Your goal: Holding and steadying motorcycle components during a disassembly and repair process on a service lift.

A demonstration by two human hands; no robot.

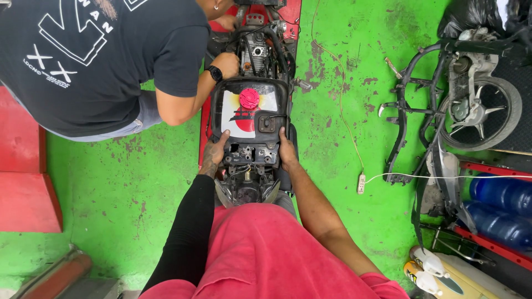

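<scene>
Black motorcycle frame (247, 155) between both palms, left hand (213, 155) and right hand (286, 152) fingers seemingly curled around its sides

The person wore a loose red shirt (266, 254) of faded, slightly worn cloth, its rumpled front filling the lower middle of the head view and its short sleeve ending high on the right arm, which was otherwise bare. A snug black sleeve (185, 232) covered the left arm from the shoulder down to the wrist, smooth and plain with no print on it. The left hand (213, 155) carried dark tattoo markings across its back, while the right hand (287, 152) showed no glove, ring or watch.
</scene>
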